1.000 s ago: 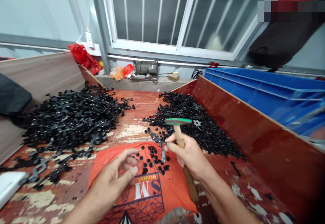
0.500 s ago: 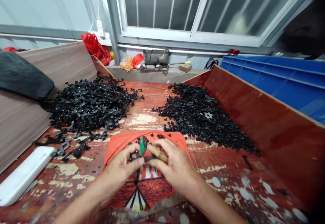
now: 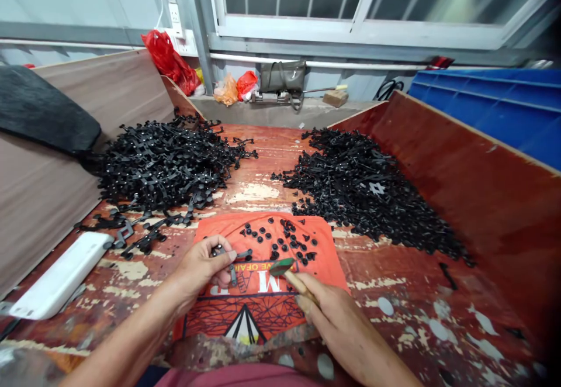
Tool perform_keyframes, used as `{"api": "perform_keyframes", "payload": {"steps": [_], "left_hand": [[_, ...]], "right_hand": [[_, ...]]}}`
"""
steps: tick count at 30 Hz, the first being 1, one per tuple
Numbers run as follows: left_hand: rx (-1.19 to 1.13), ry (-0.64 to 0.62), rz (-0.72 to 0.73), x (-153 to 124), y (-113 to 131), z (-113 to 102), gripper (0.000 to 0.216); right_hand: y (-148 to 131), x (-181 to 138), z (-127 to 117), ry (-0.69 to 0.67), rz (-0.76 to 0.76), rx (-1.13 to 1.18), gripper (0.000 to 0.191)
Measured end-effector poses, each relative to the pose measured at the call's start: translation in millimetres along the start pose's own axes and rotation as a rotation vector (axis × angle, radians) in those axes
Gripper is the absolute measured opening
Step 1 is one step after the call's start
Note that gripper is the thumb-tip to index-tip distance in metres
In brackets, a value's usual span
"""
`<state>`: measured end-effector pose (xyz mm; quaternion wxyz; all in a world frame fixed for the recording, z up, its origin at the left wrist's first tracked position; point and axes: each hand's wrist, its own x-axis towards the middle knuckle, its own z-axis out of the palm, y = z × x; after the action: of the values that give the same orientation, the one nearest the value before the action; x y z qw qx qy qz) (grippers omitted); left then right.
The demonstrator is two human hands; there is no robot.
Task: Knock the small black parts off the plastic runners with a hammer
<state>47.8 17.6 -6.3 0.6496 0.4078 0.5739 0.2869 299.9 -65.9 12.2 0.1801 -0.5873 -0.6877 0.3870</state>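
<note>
**Hands at work over an orange cloth with small black parts**

Left hand [image 3: 205, 264] pinches a small black plastic strip piece [image 3: 232, 258] between thumb and fingertips, its grip pressed together on the piece, which lies low over the orange printed cloth [image 3: 263, 293] spread on the worn red-painted worktop [image 3: 394, 317]. Right hand [image 3: 346, 331] is closed around the wooden handle of a small green-headed hammer [image 3: 284, 270]; the hammer's head sits just beyond this grip and close to the right of the pinched piece, apart from it. Just ahead of both grips, loose round black buttons [image 3: 284, 241] are scattered on the far half of the cloth. Farther ahead and to the left of the left-hand grip lies a large heap of black linked strips [image 3: 162, 165]; ahead and to the right of the right-hand grip lies a second heap of finer black bits [image 3: 363, 194]. A white oblong block [image 3: 61, 282] rests on the worktop well to the left of the left hand.
</note>
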Motion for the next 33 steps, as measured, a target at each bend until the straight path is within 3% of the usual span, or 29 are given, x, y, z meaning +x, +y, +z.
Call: {"api": "perform_keyframes", "payload": {"steps": [9, 15, 25, 33], "left_hand": [[-0.142, -0.019, 0.004, -5.6, 4.2, 0.2, 0.036], [-0.052, 0.061, 0.087, 7.7, -5.3, 3.3, 0.045], [0.004, 0.125, 0.091, 11.3, -8.2, 9.0, 0.042], [-0.114, 0.112, 0.095, 12.2, -12.0, 7.0, 0.042]], "right_hand": [[1.3, 7.3, 9.1, -0.072, 0.040, -0.040, 0.036], [5.6, 7.7, 9.6, -0.064, 0.011, -0.031, 0.037], [8.6, 6.6, 12.4, -0.053, -0.021, -0.069, 0.035], [10.9, 7.7, 13.7, -0.057, -0.022, -0.106, 0.034]]}}
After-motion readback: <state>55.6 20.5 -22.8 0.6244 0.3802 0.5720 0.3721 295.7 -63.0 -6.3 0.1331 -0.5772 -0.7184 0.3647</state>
